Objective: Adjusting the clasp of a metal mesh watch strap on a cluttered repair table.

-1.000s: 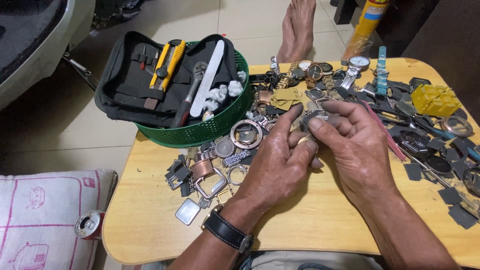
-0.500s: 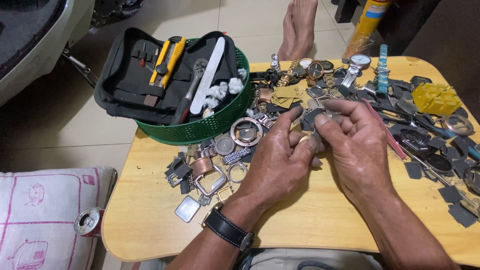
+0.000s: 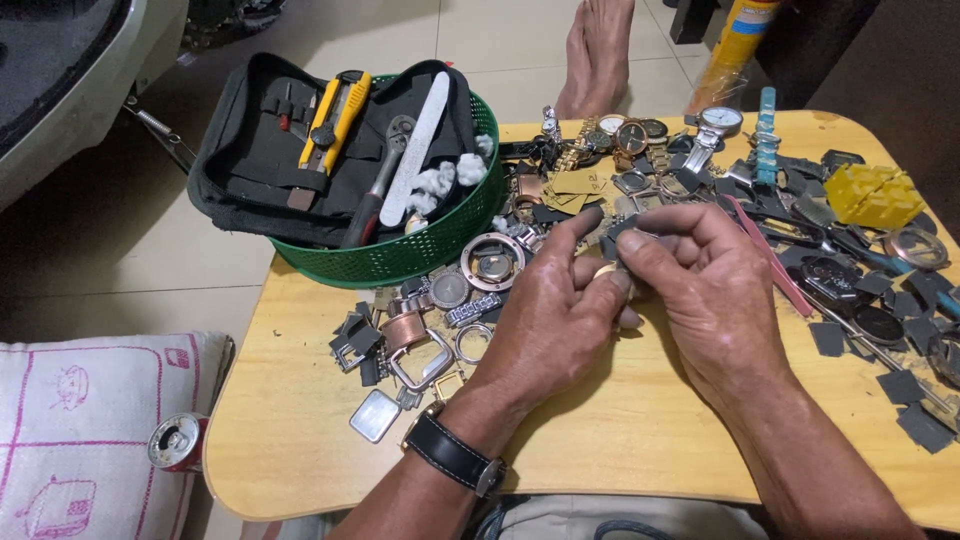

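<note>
Both hands meet over the middle of a low wooden table (image 3: 300,430). My left hand (image 3: 555,310), with a black wristwatch (image 3: 452,455) on its wrist, pinches a small gold-coloured watch part (image 3: 606,271) between thumb and fingers. My right hand (image 3: 705,290) presses a small dark grey piece (image 3: 622,232) against that part with thumb and forefinger. Just left of the hands lie loose watch cases and bezels (image 3: 490,262) and bracelet links (image 3: 470,310).
A green mesh basket (image 3: 400,255) holds a black tool pouch (image 3: 260,170) with yellow-handled tools. Watches (image 3: 630,135), dark straps, pink tweezers (image 3: 765,255) and a yellow plastic block (image 3: 875,195) crowd the table's back and right. A drink can (image 3: 178,442), a cushion (image 3: 70,430) and a bare foot (image 3: 598,50) are nearby.
The hands have stayed together over the table, fingers shifting slightly around the small part. Nothing else on the table has moved.
</note>
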